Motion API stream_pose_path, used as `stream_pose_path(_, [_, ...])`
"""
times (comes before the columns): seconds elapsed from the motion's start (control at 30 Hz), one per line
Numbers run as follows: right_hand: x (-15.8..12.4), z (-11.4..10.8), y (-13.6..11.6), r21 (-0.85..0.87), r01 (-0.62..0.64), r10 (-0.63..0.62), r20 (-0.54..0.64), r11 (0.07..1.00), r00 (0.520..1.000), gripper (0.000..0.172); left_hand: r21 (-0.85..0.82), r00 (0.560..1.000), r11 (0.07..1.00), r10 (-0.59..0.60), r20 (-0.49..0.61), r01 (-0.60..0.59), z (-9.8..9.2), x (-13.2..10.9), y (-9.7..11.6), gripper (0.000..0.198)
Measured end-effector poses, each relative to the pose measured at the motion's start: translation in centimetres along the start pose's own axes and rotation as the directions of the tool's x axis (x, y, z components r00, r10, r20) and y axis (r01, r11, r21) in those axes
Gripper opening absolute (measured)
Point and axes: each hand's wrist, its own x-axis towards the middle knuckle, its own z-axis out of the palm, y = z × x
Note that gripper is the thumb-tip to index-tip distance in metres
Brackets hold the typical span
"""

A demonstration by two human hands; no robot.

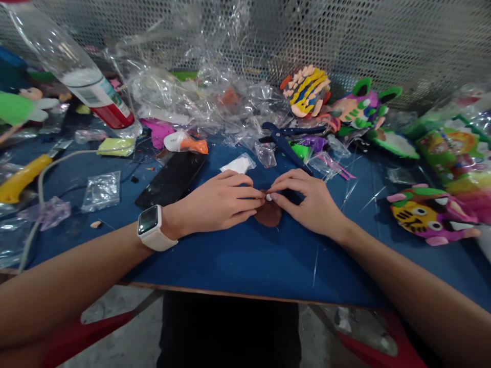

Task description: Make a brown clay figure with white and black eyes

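A flat, rounded brown clay piece [268,214] lies low over the blue table in front of me. My left hand [226,200], with a white-banded watch [157,227] on its wrist, has its fingertips closed at the brown piece's upper left edge; its thumb is hidden. From the other side, my right hand [305,202] pinches a small white clay bit [268,197] between thumb and fingers, right at the brown piece's top. The fingertips of both hands almost meet there. Just beyond them lies a white piece in clear film [240,164].
Dark blue-handled pliers [282,140] and a black phone [171,179] lie beyond my hands. Left are a yellow cutter [25,179] and a tilted bottle [95,97]. Clear wrappers [184,97] pile against a perforated metal panel [364,41]. A clay animal face [425,214] sits right.
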Motion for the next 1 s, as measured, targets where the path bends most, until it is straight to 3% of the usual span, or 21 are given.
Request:
stream_pose_path(0.5, [0.19, -0.15, 0.12, -0.06, 0.157, -0.154, 0.045, 0.986, 0.987, 0.011, 0.051, 0.998, 0.998, 0.044, -0.047, -0.041, 0.0, -0.03, -0.04, 0.027])
stream_pose_path(0.6, [0.2, -0.27, 0.06, -0.049, 0.18, -0.179, 0.027, 0.982, 0.983, 0.011, 0.021, 0.996, 1.0, 0.021, -0.09, -0.019, -0.11, 0.01, -0.05, 0.023])
stream_pose_path(0.73, [-0.02, -0.43, 0.01, -0.064, 0.253, -0.247, 0.082, 0.965, 0.965, 0.015, -0.014, 0.998, 1.0, -0.009, -0.068, 0.008, -0.19, 0.08, -0.11, 0.024])
stream_pose_path(1.0, [-0.18, -0.04, -0.2, -0.018, 0.205, -0.202, 0.116, 0.978, 0.972, 0.021, -0.062, 0.997, 0.997, -0.052, -0.064, 0.048, 0.01, 0.1, -0.16, 0.023])
